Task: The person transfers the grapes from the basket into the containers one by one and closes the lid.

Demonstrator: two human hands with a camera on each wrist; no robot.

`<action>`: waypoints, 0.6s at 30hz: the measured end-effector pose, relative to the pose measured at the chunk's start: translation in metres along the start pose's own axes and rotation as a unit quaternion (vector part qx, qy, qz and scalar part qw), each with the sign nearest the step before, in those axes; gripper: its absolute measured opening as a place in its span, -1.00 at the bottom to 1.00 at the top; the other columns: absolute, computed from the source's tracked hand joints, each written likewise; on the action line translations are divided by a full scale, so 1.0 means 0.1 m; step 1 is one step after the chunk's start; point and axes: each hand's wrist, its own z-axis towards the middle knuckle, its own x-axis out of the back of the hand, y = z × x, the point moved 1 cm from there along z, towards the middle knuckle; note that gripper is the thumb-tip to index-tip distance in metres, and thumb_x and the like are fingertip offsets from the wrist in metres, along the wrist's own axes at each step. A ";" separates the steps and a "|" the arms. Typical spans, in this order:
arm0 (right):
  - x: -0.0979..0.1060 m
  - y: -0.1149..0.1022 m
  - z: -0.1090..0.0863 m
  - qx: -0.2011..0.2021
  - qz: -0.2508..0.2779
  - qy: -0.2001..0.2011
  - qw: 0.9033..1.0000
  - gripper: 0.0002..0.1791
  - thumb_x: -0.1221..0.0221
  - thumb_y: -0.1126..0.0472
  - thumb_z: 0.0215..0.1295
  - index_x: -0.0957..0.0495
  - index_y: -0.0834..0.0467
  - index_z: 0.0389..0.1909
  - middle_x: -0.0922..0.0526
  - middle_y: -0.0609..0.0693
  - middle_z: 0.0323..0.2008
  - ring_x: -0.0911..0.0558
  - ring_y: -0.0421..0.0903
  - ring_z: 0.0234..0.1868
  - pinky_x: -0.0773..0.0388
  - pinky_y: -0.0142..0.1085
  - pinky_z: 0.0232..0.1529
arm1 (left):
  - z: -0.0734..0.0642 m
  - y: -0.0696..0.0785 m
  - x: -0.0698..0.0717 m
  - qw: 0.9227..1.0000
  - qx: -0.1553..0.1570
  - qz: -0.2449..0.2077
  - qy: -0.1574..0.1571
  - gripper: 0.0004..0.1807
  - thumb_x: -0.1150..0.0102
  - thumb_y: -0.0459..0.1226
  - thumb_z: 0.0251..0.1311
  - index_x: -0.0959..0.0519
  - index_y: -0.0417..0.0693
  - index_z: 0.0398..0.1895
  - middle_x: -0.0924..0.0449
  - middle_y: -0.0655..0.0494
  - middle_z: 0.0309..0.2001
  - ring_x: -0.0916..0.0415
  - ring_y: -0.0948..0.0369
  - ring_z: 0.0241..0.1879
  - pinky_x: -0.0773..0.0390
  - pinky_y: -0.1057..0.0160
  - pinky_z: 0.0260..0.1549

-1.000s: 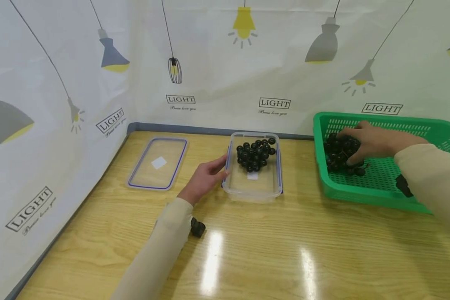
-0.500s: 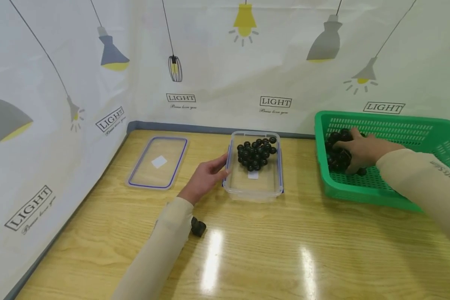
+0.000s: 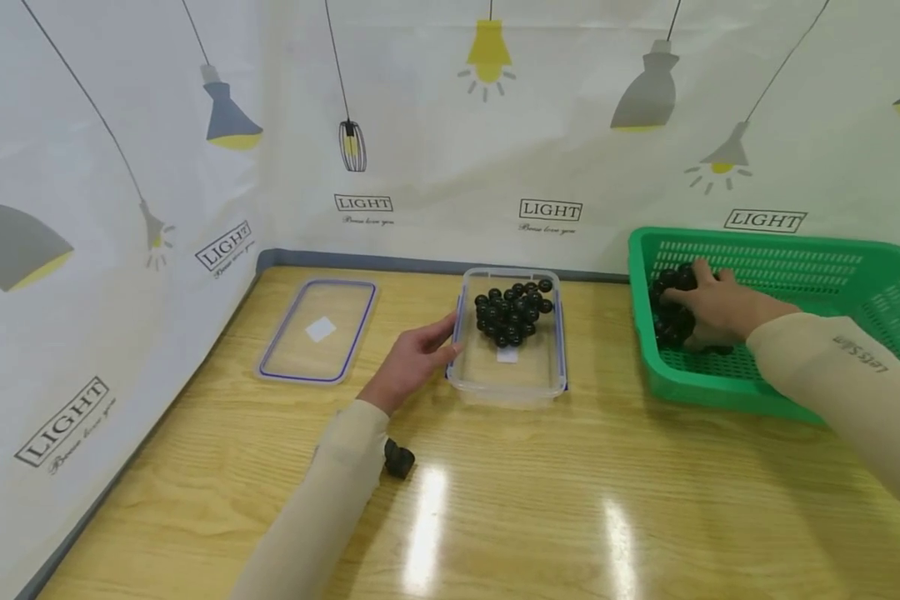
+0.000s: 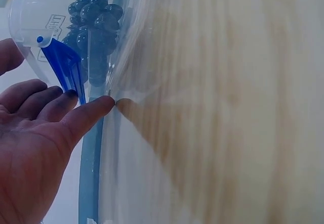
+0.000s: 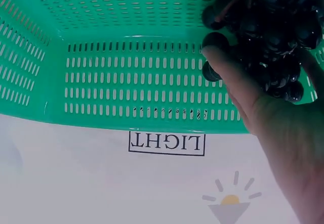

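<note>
A bunch of dark grapes (image 3: 506,315) lies inside a clear plastic box (image 3: 532,367) with blue side latches. Against the box's left wall my left hand (image 3: 408,362) rests with fairly straight fingers; the left wrist view shows its fingertips at a blue latch (image 4: 65,64). Over on the right, my right hand (image 3: 723,308) reaches into a green basket (image 3: 735,396) and grips a second bunch of dark grapes (image 5: 271,37) from above. Its fingers and thumb spread round the bunch, partly hidden by the fruit. That bunch is at the basket's left end.
A clear lid (image 3: 292,346) with a blue seal lies flat on the wooden table (image 3: 525,492), left of the box. Behind stands a white wall covering (image 3: 435,125) printed with lamps. A small black object (image 3: 399,458) sits at my left wrist.
My right hand has moved slightly left and deeper over the grapes in the basket, its fingers closing round them. The left hand, box and lid stay where they were.
</note>
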 end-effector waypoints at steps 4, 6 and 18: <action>-0.04 -0.02 0.04 0.018 -0.019 0.012 1.000 -0.13 -0.46 0.16 0.06 -0.28 0.34 0.35 0.16 0.65 0.23 -0.07 0.71 0.12 -0.50 0.29 -0.29 | -0.02 -0.02 0.02 1.000 0.006 0.004 0.007 -0.39 -0.11 -0.29 0.42 -0.21 -0.10 0.48 -0.18 0.07 0.45 -0.11 0.14 0.42 -0.19 0.20 0.34; -0.06 -0.03 0.05 0.022 -0.027 0.013 0.999 -0.13 -0.46 0.18 0.06 -0.29 0.34 0.35 0.15 0.65 0.22 -0.08 0.70 0.11 -0.51 0.25 -0.31 | -0.02 -0.02 0.04 1.000 0.005 0.003 0.006 -0.38 -0.12 -0.28 0.41 -0.21 -0.09 0.48 -0.18 0.07 0.45 -0.10 0.13 0.43 -0.18 0.19 0.34; -0.10 -0.06 0.06 0.038 -0.041 0.014 0.998 -0.19 -0.45 0.27 0.05 -0.33 0.35 0.33 0.12 0.68 0.19 -0.08 0.74 0.08 -0.53 0.22 -0.36 | -0.06 -0.02 0.04 1.000 0.002 0.003 0.008 -0.39 -0.10 -0.32 0.42 -0.19 -0.13 0.48 -0.19 0.05 0.45 -0.13 0.14 0.41 -0.21 0.22 0.33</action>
